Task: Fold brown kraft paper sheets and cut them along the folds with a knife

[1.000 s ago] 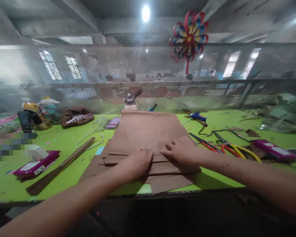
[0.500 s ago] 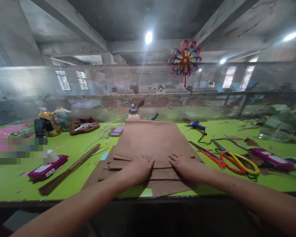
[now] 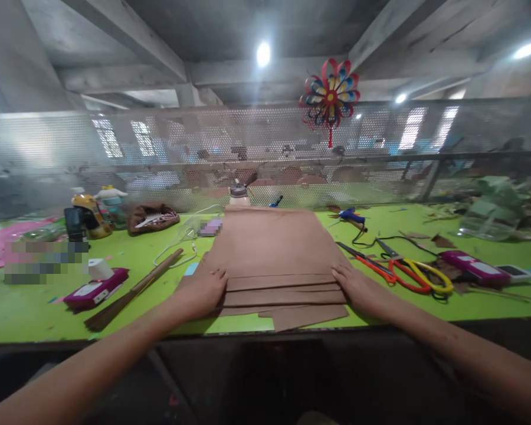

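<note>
Concrete beams (image 3: pixel 133 41) and lit lamps (image 3: pixel 263 54) stretch over a perforated screen (image 3: pixel 194 136) along the far edge of the bright green tabletop (image 3: pixel 26 316). A red flower ornament (image 3: pixel 330 97) hangs at the screen's top. Brown sheets (image 3: pixel 274 242) lie stacked from just inside the tabletop's near edge towards its far edge. The left hand (image 3: pixel 206 290) and right hand (image 3: pixel 360 289) touch the stack's opposite sides, fingers close together; I cannot tell whether they pinch it. Red-handled scissors (image 3: pixel 383 273) lie to the right, between near and far edges.
</note>
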A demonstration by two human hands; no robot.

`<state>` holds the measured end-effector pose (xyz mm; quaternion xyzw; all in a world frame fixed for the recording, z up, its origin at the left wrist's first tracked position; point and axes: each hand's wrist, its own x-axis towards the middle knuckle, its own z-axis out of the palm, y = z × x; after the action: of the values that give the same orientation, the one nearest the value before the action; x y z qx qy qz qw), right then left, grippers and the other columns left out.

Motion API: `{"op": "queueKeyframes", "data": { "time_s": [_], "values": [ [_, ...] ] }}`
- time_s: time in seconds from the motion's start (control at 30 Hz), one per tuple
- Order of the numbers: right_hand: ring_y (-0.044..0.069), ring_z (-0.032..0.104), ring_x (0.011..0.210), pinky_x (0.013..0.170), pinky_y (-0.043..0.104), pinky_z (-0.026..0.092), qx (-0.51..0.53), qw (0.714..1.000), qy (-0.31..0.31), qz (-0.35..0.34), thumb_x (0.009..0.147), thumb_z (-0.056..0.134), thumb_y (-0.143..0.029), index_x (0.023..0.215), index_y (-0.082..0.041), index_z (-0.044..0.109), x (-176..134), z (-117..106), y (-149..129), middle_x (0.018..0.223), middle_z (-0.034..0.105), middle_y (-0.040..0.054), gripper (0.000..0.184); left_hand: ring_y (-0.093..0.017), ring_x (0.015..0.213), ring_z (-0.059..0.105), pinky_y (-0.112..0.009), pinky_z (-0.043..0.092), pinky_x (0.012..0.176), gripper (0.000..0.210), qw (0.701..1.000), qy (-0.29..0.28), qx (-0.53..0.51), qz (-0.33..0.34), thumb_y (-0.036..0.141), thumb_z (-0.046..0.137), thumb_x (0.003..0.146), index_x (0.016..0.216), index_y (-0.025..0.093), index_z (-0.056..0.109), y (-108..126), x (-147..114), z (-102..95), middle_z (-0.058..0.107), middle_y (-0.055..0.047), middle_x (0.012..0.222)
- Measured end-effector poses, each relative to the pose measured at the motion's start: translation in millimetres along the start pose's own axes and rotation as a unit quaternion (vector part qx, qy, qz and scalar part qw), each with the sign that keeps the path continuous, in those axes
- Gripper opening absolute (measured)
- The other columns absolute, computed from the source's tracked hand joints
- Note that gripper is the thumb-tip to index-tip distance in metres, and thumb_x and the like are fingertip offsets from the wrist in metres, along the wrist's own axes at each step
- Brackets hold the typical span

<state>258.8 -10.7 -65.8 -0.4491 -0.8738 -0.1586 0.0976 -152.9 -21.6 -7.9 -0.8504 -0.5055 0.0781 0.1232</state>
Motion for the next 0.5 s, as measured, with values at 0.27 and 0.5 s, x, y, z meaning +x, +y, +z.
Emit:
{"op": "queueKeyframes", "data": {
  "time_s": [0.27,0.5],
  "values": [
    [0.032,0.057,0.115,0.097,0.046,0.048,-0.052,0.997,0.040,0.026,0.075,0.036,0.001,0.117,0.003,0.062,-6.8,10.7,3.2,0.123,0.060,0.0244,0.049,-0.026,0.113,0.058,-0.037,0.046,0.095,0.046,0.998,-0.026,-0.048,-0.026,0.006,0.043,0.080,0.124,0.014,0.055,-6.6,-14.3,-10.4,0.056,-0.017,0.128],
    [0.030,0.060,0.111,0.098,0.041,0.047,-0.097,0.994,0.041,0.039,0.076,0.037,0.000,0.116,0.003,0.063,-11.1,11.8,1.3,0.119,0.064,0.0221,0.047,-0.027,0.114,0.057,-0.039,0.044,0.098,0.048,0.995,-0.028,-0.073,-0.061,0.007,0.034,0.085,0.128,0.007,0.054,-7.4,-16.4,-3.5,0.051,-0.019,0.134]
  ]
}}
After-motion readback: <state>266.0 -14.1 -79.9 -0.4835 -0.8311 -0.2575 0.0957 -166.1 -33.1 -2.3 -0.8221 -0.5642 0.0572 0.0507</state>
